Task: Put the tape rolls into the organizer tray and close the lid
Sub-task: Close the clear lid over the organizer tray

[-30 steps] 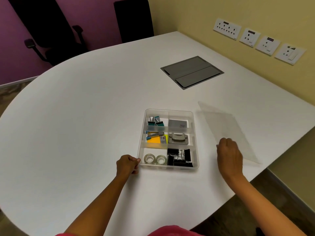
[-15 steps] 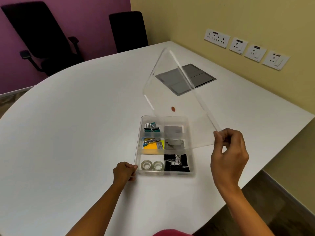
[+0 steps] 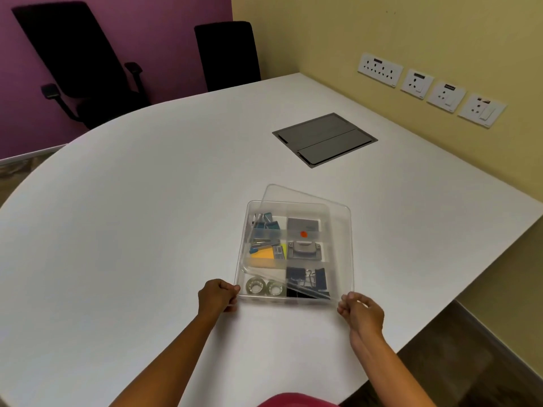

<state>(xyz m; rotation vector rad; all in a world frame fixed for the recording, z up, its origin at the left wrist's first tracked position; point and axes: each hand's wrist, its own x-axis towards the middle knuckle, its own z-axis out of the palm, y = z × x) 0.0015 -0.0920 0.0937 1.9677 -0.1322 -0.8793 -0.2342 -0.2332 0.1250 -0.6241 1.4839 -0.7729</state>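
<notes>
Clear plastic is the working material, so edges are hard to read. At the lower centre of the frame the left hand point(image 3: 217, 295) closes its fingers on the near left corner of the organizer tray point(image 3: 340, 239), and the right hand point(image 3: 362, 314) pinches the near right corner of the lid point(image 3: 338, 218) between thumb and curled fingers. Both tape rolls point(image 3: 264, 287) lie side by side in the near left compartment, so only the closing step appears to remain. The lid lies skewed over the tray: its far edge overhangs the far rim, its right edge overhangs the right wall, and its left near corner sits inside the tray above the sticky notes point(image 3: 263, 255). Probable fault: pressing down in this attitude would wedge one corner inside the wall or tip the lid onto the contents. Cause: rotation relative to the rim. The binder clips point(image 3: 307, 282) stand up in the near right compartment and may hold the lid proud; whether they touch it cannot be told. A one-handed pinch may also let the lid slip. Beyond the tray the table point(image 3: 147, 215) lies bare as far as the grey cable hatch point(image 3: 324, 139), well apart. Nothing blocks realignment.
</notes>
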